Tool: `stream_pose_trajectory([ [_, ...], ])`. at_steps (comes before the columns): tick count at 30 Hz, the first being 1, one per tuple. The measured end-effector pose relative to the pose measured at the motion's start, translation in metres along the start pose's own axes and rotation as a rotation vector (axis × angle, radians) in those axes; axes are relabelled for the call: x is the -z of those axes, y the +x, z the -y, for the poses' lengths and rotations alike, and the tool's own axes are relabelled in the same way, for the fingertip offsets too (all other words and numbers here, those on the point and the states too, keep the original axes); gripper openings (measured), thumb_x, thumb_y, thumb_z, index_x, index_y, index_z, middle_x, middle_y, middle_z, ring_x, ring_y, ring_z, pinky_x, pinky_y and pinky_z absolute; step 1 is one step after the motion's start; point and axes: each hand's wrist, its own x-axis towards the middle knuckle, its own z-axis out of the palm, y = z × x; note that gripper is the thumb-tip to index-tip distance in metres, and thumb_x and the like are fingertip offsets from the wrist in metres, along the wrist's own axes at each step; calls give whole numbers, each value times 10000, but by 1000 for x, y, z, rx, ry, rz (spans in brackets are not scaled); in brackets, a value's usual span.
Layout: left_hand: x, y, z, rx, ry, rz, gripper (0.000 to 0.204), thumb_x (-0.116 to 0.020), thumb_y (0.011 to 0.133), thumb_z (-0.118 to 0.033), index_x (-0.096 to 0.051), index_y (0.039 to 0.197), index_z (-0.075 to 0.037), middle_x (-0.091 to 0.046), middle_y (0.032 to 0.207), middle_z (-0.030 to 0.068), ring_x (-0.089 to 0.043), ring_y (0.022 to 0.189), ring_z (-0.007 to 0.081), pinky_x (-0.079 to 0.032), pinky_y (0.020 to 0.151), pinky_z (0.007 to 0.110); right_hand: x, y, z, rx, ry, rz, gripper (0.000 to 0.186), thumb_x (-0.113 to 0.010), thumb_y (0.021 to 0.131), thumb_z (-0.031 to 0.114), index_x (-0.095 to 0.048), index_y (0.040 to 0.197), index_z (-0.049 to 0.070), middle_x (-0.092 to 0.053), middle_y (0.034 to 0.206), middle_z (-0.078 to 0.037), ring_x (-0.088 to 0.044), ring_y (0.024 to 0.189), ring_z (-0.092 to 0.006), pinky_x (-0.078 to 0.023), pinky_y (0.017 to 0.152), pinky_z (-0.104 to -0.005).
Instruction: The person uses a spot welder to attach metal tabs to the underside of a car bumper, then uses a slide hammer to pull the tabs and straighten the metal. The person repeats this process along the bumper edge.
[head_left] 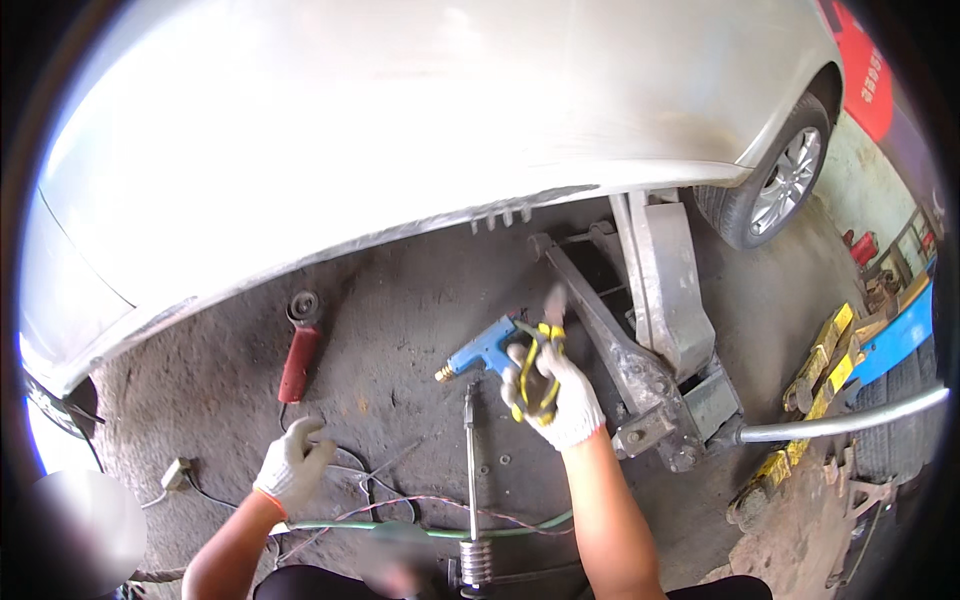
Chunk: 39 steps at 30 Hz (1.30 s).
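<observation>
My right hand (566, 393), in a white knit glove, is closed round a pair of yellow-handled pliers (554, 337), their jaws pointing toward the car. Just left of it a blue pistol-shaped tool (486, 347) with a brass tip lies on the floor; the hand overlaps its grip, and I cannot tell whether they touch. My left hand (296, 466), gloved too, hovers over the cords with its fingers apart and nothing in them. A red angle grinder (298, 363) lies beyond it. Between my arms rests a long metal rod (472, 470) with a ribbed end, like a slide hammer.
A white car's side (450, 110) spans the far side, with small metal tabs (503, 217) along its sill. A floor jack (650, 370) with a long handle (850, 430) stands at right, near yellow steel bars (820, 370). A green hose (430, 531) and cables cross the near floor.
</observation>
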Motion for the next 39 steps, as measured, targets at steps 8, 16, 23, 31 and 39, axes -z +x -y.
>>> stream_pose_trajectory([
  [8, 21, -115, -216, -146, 246, 83, 388, -689, 857, -182, -623, 1204, -22, -651, 705, 146, -687, 681, 211, -538, 671, 336, -39, 26, 64, -387, -485, -37, 145, -635, 965, 156, -572, 1042, 51, -673, 978, -125, -683, 839, -231, -602, 686, -413],
  [16, -90, -133, -208, 61, 733, 505, 567, -527, 919, -537, -618, 1199, -53, -699, 1033, 250, -673, 983, 438, -525, 858, 498, -40, 18, 101, -480, -533, 238, 163, -621, 897, 16, -614, 1059, 26, -644, 1038, -142, -687, 979, -283, -604, 748, -498],
  [23, -114, -117, -183, 178, 731, 725, 528, -506, 949, -470, -587, 1330, -114, -586, 1308, 232, -619, 1165, 385, -509, 938, 486, -47, 3, 108, -436, -425, 264, 315, -530, 878, -70, -532, 1193, -63, -588, 1203, -206, -640, 1059, -405, -597, 741, -627],
  [31, -136, -102, -140, 10, 744, 669, 491, -510, 939, -473, -643, 1227, -99, -701, 1037, 211, -672, 1007, 406, -524, 887, 482, -62, 18, 102, -352, -491, 378, 236, -514, 910, -9, -565, 1134, -61, -638, 1082, -186, -675, 952, -356, -603, 775, -515],
  [39, -125, -72, -142, -37, 54, 315, 516, -553, 949, -466, -638, 1171, -8, -709, 970, 196, -704, 884, 336, -546, 822, 415, -54, 41, 81, 480, -1832, -65, 158, -524, 877, 97, -564, 944, -40, -625, 790, -204, -636, 670, -329, -535, 649, -445],
])
